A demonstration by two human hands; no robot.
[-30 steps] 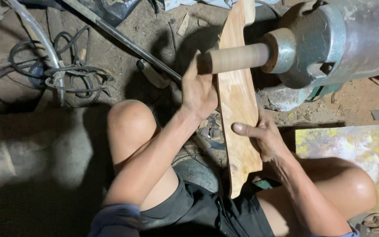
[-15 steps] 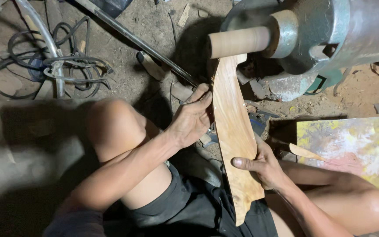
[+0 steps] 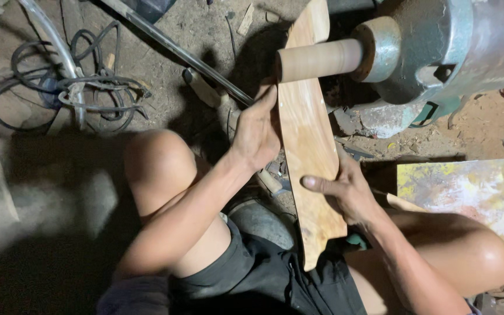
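- Both hands are on the wooden plank (image 3: 309, 157), a long, pale, shaped board that runs from the person's lap up under the machine.
- The left hand (image 3: 258, 131) lies flat along the plank's left edge, fingers stretched out and close together, fingertips pointing up toward the spindle.
- The right hand (image 3: 345, 189) grips the plank's right edge lower down: the thumb lies across the top face, and the other fingers curl underneath, out of sight.
- The plank sits tilted between the knees, its notched lower end over the dark shorts (image 3: 263, 274), its upper end passing beneath the sanding drum (image 3: 319, 59).
- That drum, a tan cylinder, sticks out sideways from the grey-green motor housing (image 3: 438, 52) and sits right over the plank's face; whether the two are touching cannot be told.
- Off to the left on the dirt floor (image 3: 42, 192) lies a tangle of black cable (image 3: 65, 87) beside a pale hose (image 3: 53, 41).
- A long metal rod (image 3: 176, 49) slants across the ground toward the left hand.
- On the right, by the knee, rests a yellow paint-smeared board (image 3: 468, 198).
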